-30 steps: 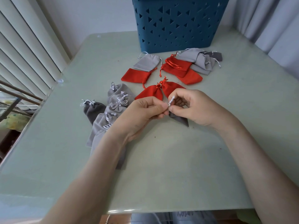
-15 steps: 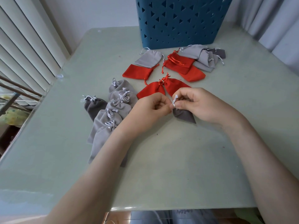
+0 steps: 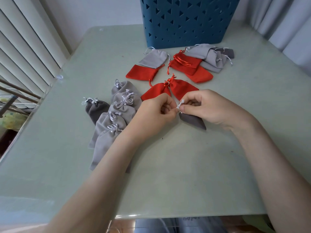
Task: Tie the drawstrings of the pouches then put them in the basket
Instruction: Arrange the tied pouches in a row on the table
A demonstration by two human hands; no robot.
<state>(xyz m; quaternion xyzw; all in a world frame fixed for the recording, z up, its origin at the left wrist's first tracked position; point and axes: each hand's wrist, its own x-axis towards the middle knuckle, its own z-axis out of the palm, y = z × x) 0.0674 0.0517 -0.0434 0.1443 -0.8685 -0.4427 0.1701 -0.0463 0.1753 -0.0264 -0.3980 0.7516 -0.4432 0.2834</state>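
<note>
So a dark grey pouch (image 3: 193, 121) is held near the middle of the pale green table (image 3: 185, 174), neck pointed up-left and closed bottom pointed toward the near right. Its white drawstring (image 3: 179, 105) is pinched from both sides. The left hand (image 3: 156, 113) is curled with thumb and fingertips nipped on the cord, and the right hand (image 3: 208, 108) is curled the same way, gripping it right at the neck. The two hands are nearly touching there. Just to the left, a row of light grey tied pouches (image 3: 117, 113) is laid out overlapping, with a darker grey tied pouch (image 3: 96, 110) beside it on the far-left side. Just beyond the hands, two tied red pouches (image 3: 170, 90) are lying neck to neck. Farther back, a flat red pouch (image 3: 142, 74) is partly covered by a flat light grey pouch (image 3: 154, 58). To the right of those, more red pouches (image 3: 190, 66) are stacked against a pile of grey pouches (image 3: 208, 56), cords loose. The blue basket (image 3: 185, 22) with triangle cut-outs is parked at the far edge, right behind all that. What's inside it can't be seen from here.
</note>
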